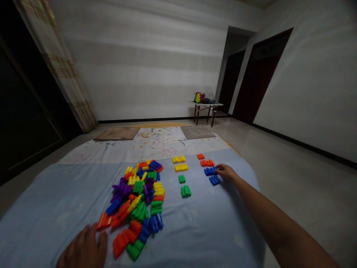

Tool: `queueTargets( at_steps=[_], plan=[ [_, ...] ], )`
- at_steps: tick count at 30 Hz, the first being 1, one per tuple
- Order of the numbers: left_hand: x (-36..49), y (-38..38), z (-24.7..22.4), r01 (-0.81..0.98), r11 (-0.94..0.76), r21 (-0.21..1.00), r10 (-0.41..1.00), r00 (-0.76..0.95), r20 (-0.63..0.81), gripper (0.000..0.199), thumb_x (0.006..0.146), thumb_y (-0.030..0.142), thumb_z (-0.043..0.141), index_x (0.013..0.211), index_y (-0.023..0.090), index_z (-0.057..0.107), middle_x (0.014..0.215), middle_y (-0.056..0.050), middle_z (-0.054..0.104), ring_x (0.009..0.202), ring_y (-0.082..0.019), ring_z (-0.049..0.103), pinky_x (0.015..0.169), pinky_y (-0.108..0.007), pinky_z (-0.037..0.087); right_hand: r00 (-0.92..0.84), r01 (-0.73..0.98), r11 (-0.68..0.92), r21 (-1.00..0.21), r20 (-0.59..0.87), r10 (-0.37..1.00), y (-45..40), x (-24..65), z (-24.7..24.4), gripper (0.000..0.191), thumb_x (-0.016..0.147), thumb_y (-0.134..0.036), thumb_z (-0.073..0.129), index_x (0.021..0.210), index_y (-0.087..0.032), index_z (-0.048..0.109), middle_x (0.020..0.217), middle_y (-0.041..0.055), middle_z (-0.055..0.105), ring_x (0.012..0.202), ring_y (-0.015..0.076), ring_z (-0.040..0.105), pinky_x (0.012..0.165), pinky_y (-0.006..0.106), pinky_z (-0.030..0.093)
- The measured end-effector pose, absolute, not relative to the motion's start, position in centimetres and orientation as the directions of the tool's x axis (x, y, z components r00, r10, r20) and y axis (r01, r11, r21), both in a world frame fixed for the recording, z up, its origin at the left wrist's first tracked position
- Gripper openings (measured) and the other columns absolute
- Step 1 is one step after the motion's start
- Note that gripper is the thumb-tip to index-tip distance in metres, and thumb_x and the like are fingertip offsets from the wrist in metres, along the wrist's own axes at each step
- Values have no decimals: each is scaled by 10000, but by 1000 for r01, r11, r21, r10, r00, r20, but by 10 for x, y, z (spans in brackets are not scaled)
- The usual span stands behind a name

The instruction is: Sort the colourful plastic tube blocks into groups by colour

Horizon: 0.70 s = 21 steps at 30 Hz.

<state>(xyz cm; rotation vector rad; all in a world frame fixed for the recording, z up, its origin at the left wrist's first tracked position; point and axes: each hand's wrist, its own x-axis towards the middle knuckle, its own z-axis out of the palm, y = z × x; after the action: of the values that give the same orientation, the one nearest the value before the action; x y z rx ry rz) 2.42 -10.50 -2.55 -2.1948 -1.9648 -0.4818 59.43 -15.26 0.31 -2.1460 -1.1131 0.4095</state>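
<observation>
Eight small single-colour groups [181, 168] lie apart, the right hand [226, 172] touching blue pieces [210, 171], grip unclear; a big mixed pile [138, 187] lies beyond the loosely open left hand [83, 248].

Glossy, smooth plastic-looking pieces [138, 186] lie on matt, softly creased cloth [189, 232]; the wall [139, 63] looks matt, the floor tiles [290, 178] faintly glossy.

Dim light | wall [145, 67] beyond left hand [83, 247] — softly banded | faint shadow below right forearm [273, 219] | edges stretched — detail soft
</observation>
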Motion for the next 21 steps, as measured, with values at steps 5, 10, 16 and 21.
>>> queueTargets(
  at_steps=[5,10,16,21],
  plan=[
    [41,-125,-1,996,-67,-51,944,80,320,435,753,323,377,1115,161,554,1208,-123,560,1114,-267,481,939,-402,338,605,648,-328,-688,203,770,-157,566,18,404,797,-390,509,1072,-109,602,1001,136,635,900,220,603,795,317,459],
    [47,-127,1,996,-35,-80,943,60,329,497,814,354,307,1190,87,492,1247,-155,523,1094,-260,486,953,-388,313,341,749,34,-661,430,836,-155,477,36,271,819,-340,497,1011,-181,604,1000,88,601,882,183,570,805,314,451],
    [48,-128,2,997,-14,-81,946,39,322,484,825,360,299,1190,102,484,1242,-150,522,1103,-254,489,937,-375,313,-145,633,417,-653,428,892,-161,354,44,202,789,-250,569,978,-197,616,919,51,584,855,146,555,784,286,450],
    [50,-130,5,997,-16,-71,941,39,336,489,839,363,267,1185,98,489,1231,-148,531,1097,-257,496,931,-376,318,-390,645,530,-550,359,848,-166,314,32,440,697,-393,675,1089,-208,597,1056,86,581,1000,215,518,870,349,401]
  ],
)
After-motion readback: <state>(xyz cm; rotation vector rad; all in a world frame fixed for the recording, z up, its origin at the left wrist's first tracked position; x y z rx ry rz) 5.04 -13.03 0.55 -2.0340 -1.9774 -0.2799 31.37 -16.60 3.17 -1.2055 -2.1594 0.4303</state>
